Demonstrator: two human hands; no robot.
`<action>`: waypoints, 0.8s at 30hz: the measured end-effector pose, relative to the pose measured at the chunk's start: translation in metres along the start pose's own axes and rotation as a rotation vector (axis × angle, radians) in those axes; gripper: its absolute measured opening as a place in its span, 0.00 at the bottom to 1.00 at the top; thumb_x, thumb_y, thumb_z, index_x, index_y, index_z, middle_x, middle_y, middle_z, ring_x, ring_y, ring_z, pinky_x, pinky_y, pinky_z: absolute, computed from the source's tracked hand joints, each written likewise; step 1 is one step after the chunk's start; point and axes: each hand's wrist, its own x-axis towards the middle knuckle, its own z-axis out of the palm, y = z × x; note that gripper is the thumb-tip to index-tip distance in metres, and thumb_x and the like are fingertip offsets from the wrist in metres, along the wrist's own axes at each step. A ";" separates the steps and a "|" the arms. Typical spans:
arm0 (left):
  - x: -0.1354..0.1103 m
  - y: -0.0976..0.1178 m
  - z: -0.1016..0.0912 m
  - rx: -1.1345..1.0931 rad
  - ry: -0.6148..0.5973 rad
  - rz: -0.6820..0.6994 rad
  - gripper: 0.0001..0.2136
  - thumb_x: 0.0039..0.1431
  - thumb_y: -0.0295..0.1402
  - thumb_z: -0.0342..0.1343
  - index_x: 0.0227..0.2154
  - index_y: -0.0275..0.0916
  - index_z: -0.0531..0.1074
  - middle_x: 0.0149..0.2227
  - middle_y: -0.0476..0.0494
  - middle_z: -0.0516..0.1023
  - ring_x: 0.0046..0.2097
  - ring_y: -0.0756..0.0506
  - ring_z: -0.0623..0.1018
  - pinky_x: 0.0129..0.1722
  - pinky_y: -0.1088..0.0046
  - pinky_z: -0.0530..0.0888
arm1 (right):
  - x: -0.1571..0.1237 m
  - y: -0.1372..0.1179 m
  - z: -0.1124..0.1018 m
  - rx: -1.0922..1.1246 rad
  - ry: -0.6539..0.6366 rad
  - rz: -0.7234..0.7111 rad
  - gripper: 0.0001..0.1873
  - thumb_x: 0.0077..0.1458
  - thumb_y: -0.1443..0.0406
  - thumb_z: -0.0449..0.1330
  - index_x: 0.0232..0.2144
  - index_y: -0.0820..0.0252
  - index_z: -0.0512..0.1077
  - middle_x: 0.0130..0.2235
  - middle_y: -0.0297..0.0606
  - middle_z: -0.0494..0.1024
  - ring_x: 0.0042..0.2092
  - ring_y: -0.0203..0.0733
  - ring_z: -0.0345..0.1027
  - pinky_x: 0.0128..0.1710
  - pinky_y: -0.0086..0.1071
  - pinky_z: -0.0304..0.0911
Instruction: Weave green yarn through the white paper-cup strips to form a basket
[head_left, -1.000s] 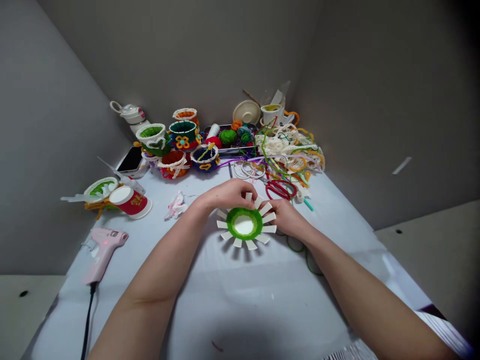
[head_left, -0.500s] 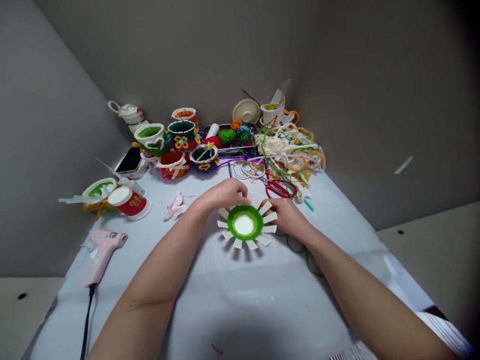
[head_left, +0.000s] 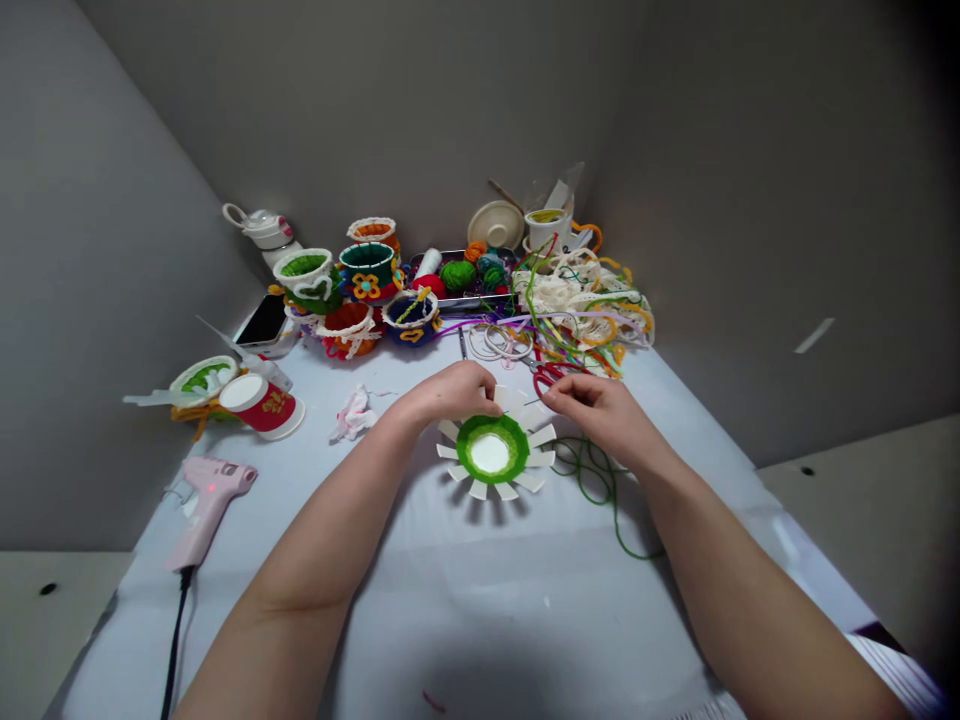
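A paper cup (head_left: pixel 541 459), its wall cut into white strips that splay outward, stands with green yarn (head_left: pixel 471 468) woven around its round white base. At the cup's far left side, my left hand (head_left: pixel 466 390) is closed, pinching the strips. To the right, my right hand (head_left: pixel 600 408) has thumb and forefinger pinched on a thin dark needle-like piece (head_left: pixel 529 402) pointing at the cup. Loose green yarn (head_left: pixel 592 480) trails in loops over the table below my right hand.
Red-handled scissors (head_left: pixel 547 374) lie just behind my right hand. A pink glue gun (head_left: pixel 214 500) and a red-and-white paper cup (head_left: pixel 268 408) are on the left. Yarn-covered cups (head_left: pixel 367 270), a tray of yarn balls (head_left: pixel 457 274) and tangled cords (head_left: pixel 585 295) fill the back.
My right hand has drawn away from the cup to the right, and the thin piece now shows between them. More of the loose green yarn is visible. My left hand keeps its hold.
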 end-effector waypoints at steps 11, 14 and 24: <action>-0.003 -0.003 -0.007 -0.004 -0.025 -0.041 0.09 0.46 0.37 0.56 0.25 0.35 0.73 0.25 0.49 0.74 0.29 0.50 0.69 0.27 0.77 0.61 | -0.003 -0.003 -0.010 -0.148 -0.058 -0.101 0.11 0.52 0.61 0.57 0.28 0.63 0.74 0.26 0.35 0.73 0.27 0.33 0.61 0.26 0.26 0.55; -0.004 -0.007 -0.010 -0.003 -0.045 -0.023 0.09 0.47 0.37 0.55 0.26 0.35 0.73 0.27 0.48 0.75 0.30 0.50 0.70 0.27 0.77 0.62 | 0.001 0.007 -0.004 -0.142 -0.166 0.012 0.13 0.51 0.60 0.57 0.30 0.64 0.76 0.23 0.34 0.72 0.24 0.34 0.60 0.22 0.26 0.53; -0.009 -0.006 -0.015 -0.057 -0.132 0.136 0.14 0.48 0.29 0.52 0.39 0.38 0.75 0.35 0.48 0.77 0.35 0.50 0.72 0.33 0.79 0.65 | -0.004 0.016 0.032 -0.279 -0.291 -0.036 0.06 0.45 0.67 0.60 0.26 0.60 0.78 0.29 0.38 0.81 0.33 0.44 0.72 0.29 0.28 0.60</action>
